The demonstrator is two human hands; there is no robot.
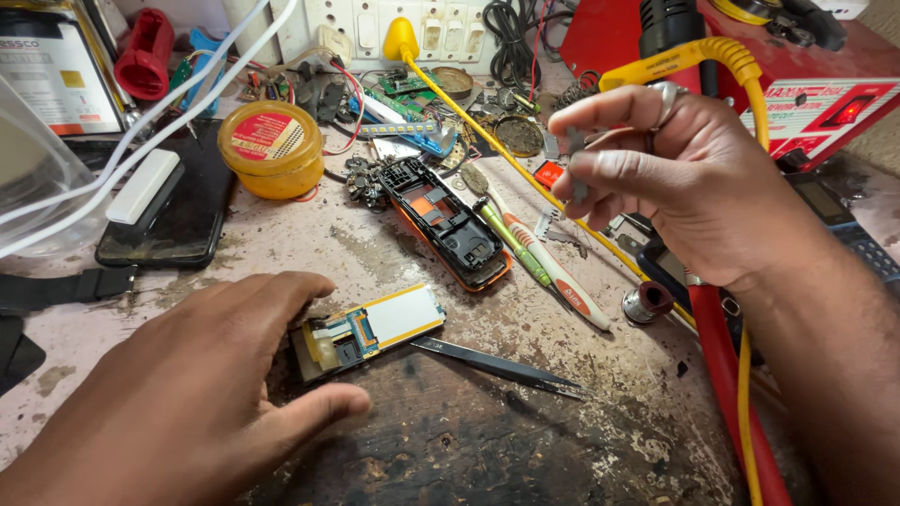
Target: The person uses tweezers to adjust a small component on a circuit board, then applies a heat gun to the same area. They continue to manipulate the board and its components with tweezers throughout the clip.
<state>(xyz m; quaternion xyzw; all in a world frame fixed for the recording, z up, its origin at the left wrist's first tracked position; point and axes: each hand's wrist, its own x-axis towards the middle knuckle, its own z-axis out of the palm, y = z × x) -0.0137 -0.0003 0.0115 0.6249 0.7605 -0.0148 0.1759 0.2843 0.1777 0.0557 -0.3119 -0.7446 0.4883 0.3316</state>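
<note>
My left hand point(187, 394) rests on the worn workbench, thumb and fingers steadying a small phone circuit board point(370, 330) with a white screen and yellow edge. Black tweezers point(502, 367) lie just right of the board. My right hand point(675, 178) hovers above the bench at the right, its fingertips pinched on a small grey metal part point(576, 150), with a ring on one finger. An opened orange and black phone shell point(450, 225) lies between the hands, farther back.
A yellow round tin point(272, 150) and a black phone point(173, 211) sit at the back left. A yellow cable point(525, 169) crosses the bench. A toothbrush point(553, 272), a green pen point(514, 245), loose parts, and a red station point(806, 84) crowd the back and right.
</note>
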